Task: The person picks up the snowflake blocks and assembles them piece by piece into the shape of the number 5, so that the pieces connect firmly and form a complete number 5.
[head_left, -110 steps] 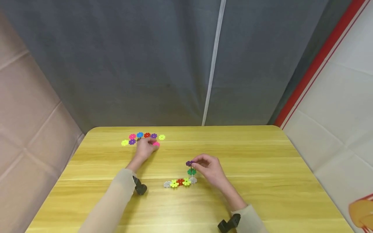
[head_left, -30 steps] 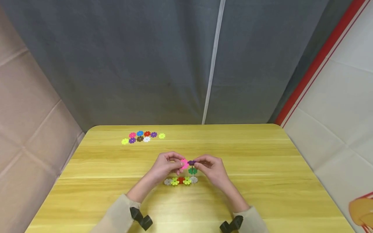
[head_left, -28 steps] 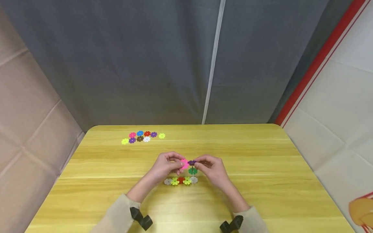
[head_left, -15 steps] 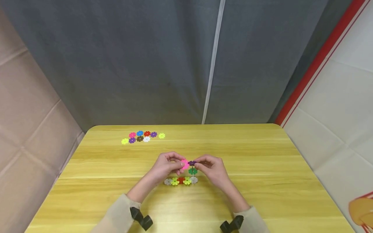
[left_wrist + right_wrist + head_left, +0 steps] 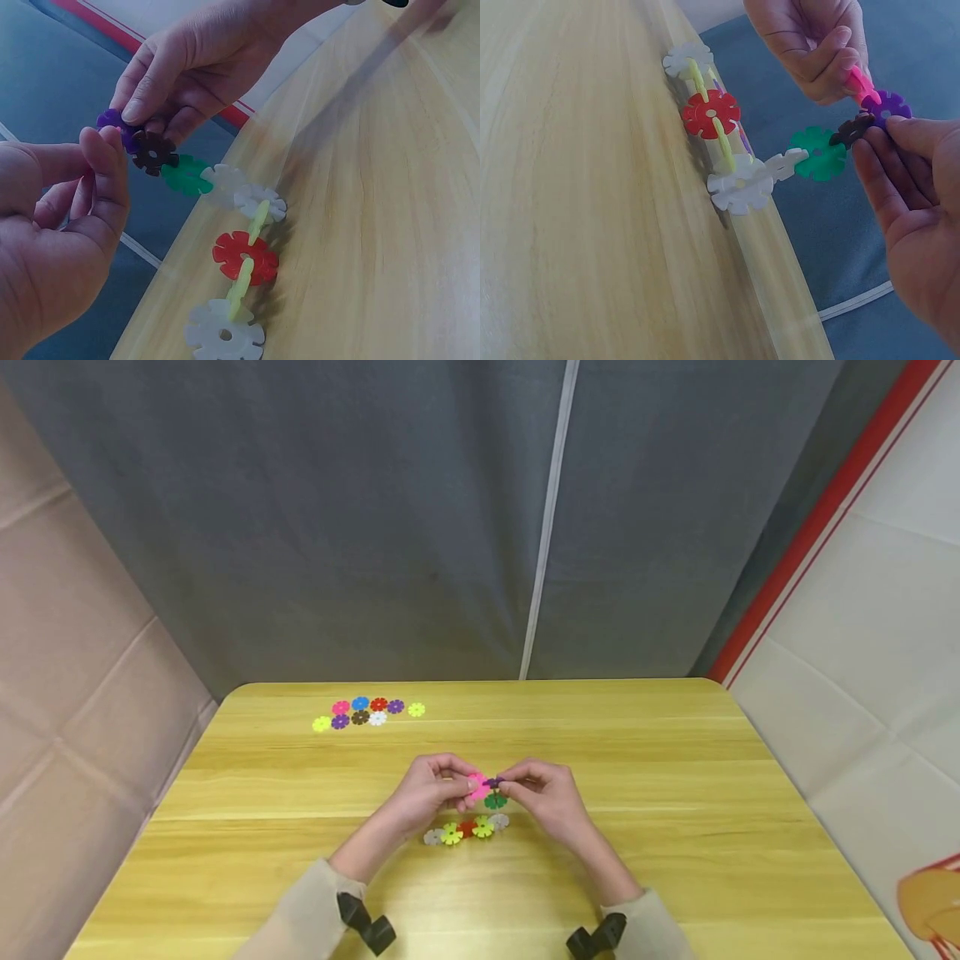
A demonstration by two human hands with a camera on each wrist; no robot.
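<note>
No legible text, label, brand, number or sign appears in any view; the plastic discs, the worktop, the curtain and the wall panels all carry plain, unmarked surfaces.

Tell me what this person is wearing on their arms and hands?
Both arms are in long, loose beige sleeves, the left sleeve and the right sleeve. A small black device is strapped at each wrist, one on the left, one on the right. The hands are bare: no gloves or rings show.
</note>
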